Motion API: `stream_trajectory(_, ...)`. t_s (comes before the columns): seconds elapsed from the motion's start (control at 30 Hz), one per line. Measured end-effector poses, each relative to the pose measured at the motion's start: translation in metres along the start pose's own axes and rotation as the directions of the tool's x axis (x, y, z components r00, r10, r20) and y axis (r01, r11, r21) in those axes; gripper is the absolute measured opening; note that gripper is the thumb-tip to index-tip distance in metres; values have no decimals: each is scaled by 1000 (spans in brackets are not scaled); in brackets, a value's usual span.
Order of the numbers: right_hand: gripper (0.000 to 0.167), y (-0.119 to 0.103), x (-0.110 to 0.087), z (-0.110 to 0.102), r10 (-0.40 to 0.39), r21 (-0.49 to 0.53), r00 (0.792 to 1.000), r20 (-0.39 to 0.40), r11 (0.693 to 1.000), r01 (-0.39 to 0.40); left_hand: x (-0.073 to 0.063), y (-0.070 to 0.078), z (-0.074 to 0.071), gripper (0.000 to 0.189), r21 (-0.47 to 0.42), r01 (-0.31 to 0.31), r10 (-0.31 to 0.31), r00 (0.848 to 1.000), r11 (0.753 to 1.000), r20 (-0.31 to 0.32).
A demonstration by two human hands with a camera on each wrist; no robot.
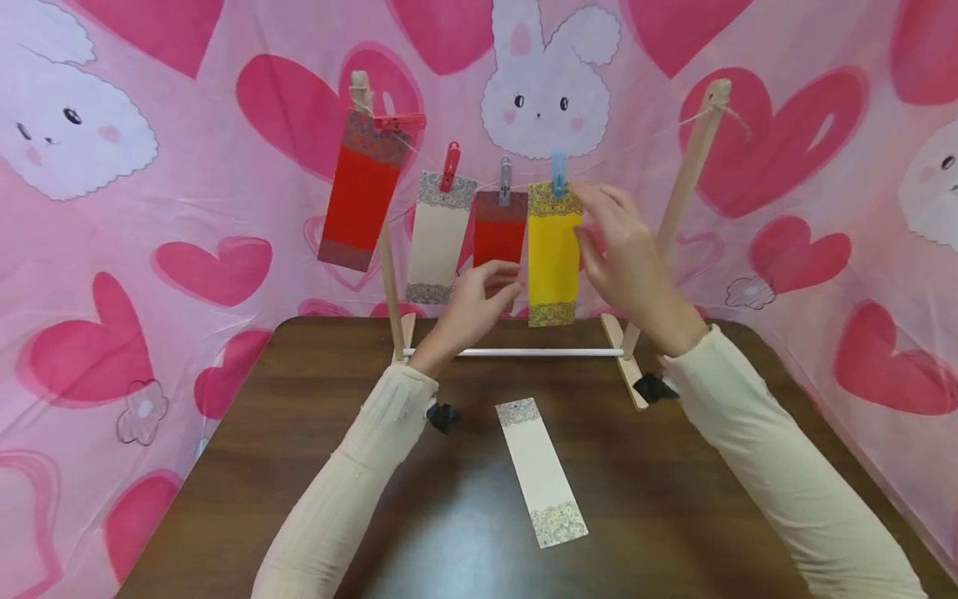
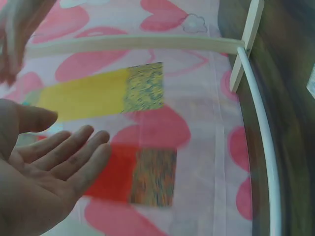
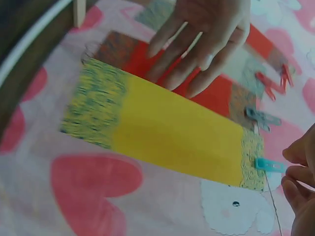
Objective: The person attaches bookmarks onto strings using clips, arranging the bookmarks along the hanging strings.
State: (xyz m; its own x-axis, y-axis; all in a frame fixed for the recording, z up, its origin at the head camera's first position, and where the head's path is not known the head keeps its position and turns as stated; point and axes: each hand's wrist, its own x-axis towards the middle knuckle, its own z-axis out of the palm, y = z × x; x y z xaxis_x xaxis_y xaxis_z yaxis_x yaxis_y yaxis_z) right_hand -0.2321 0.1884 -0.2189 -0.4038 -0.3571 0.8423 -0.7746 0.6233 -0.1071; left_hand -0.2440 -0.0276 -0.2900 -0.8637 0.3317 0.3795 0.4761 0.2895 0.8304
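A yellow card with patterned ends (image 1: pixel 555 258) hangs from a string, held by a light-blue clothespin (image 1: pixel 559 173). My right hand (image 1: pixel 624 249) is at the card's upper right, fingertips close beside the clothespin (image 3: pixel 268 164), thumb and fingers apart. My left hand (image 1: pixel 482 304) is lower down, in front of a red card (image 1: pixel 500 225) that hangs from a grey-blue clothespin (image 1: pixel 505 181). Its fingers are loosely extended with nothing in them, palm showing in the left wrist view. Left of these hang a cream card (image 1: pixel 437 241) and another red card (image 1: pixel 359 204), on red clothespins.
A white card with patterned ends (image 1: pixel 542 474) lies on the brown table (image 1: pixel 299 466). The string runs between two wooden posts (image 1: pixel 692 166), joined low down by a white rod (image 1: pixel 539 353). A pink cloth with hearts and rabbits (image 1: pixel 209 158) hangs behind.
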Motion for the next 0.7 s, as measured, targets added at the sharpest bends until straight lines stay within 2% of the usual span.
stream_trajectory(0.1, 46, -6, -25, -1, -3, 9, 1000, 5, 1000, 3, -19, -5, -12, 35, 13, 14, -14, 1000, 1000, 10)
stream_trajectory(0.27, 47, -8, -69, -7, 71, 16, 996, 56, 997, -72, -46, -11, -23, 32, 46, 14, -15, 1000, 999, 17)
stream_trajectory(0.43, 49, -6, -102, -15, 122, -4, 991, 53, 993, -122, -66, -14, -24, 28, 71, 15, -17, 1000, 997, 24)
stream_trajectory(0.7, 52, -6, -134, -26, 189, -22, 981, 45, 982, -188, -87, -14, -18, 26, 58, 24, -26, 999, 998, 34)
